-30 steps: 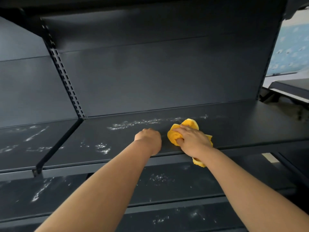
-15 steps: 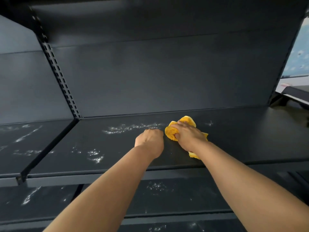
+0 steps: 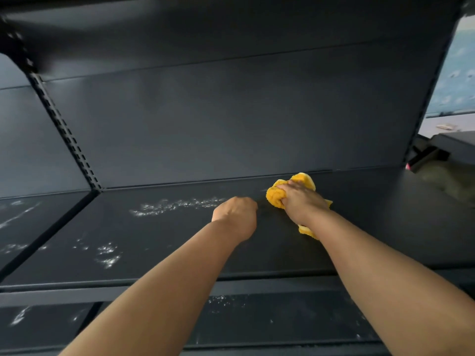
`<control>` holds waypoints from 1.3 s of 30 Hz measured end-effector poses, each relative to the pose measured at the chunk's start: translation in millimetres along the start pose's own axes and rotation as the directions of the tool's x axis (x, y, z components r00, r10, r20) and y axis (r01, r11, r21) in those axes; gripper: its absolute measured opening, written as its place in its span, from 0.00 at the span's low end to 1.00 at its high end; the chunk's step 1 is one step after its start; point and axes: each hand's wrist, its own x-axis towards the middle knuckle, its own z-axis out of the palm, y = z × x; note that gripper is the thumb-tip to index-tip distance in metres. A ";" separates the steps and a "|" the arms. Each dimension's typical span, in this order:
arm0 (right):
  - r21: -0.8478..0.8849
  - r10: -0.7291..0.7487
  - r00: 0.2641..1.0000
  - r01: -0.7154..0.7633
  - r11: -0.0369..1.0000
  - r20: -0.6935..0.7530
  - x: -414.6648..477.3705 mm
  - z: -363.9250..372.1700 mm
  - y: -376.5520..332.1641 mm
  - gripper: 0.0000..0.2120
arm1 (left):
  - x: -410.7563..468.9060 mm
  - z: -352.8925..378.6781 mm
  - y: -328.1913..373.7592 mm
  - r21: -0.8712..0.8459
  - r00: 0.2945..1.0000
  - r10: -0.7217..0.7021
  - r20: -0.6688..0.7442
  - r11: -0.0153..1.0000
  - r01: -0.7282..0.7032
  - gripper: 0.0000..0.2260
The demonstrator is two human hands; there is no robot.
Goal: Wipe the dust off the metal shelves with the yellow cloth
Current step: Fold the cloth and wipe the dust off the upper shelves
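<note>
My right hand grips the bunched yellow cloth and presses it on the dark metal shelf, close to the back panel. My left hand rests as a fist on the shelf just left of the cloth, holding nothing. A streak of white dust runs along the shelf left of my left hand. More dust specks lie nearer the front left. Part of the cloth trails out under my right wrist.
A slotted upright divides this bay from the left shelf, which is also dusty. A lower shelf below carries dust flecks. An upper shelf overhangs at the top. Beyond the right edge stand a table and other objects.
My right hand has pushed the cloth back and to the right, toward the rear panel, clearing dust near it. My left fist stays in about the same place.
</note>
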 end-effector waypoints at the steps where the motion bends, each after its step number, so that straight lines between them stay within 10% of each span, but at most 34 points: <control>1: -0.008 0.029 1.000 -0.029 1.000 -0.002 -1.7 -3.4 10.9 0.18 | 1.7 1.7 3.9 0.010 1.000 0.005 -0.008 1.000 -0.005 0.20; 15: -0.041 0.264 0.961 -0.268 0.963 -0.080 -51.7 -20.8 70.6 0.21 | -6.5 -2.7 1.7 0.086 0.998 0.067 -0.006 0.994 -0.066 0.19; 22: -0.028 0.271 0.955 -0.276 0.961 -0.120 -85.1 -13.6 51.2 0.22 | -30.5 -1.9 -20.7 -0.145 0.998 0.066 -0.009 0.987 -0.066 0.22; 34: -0.020 0.040 0.998 -0.041 0.999 -0.055 -101.7 16.1 -68.5 0.22 | -59.9 -10.6 -67.7 -0.231 0.996 0.043 -0.073 0.971 -0.059 0.22; 39: 0.599 0.078 0.984 -0.159 0.785 0.159 -100.1 -11.3 -57.6 0.28 | -60.5 -9.3 -49.6 -0.301 0.990 0.041 -0.132 0.950 -0.080 0.14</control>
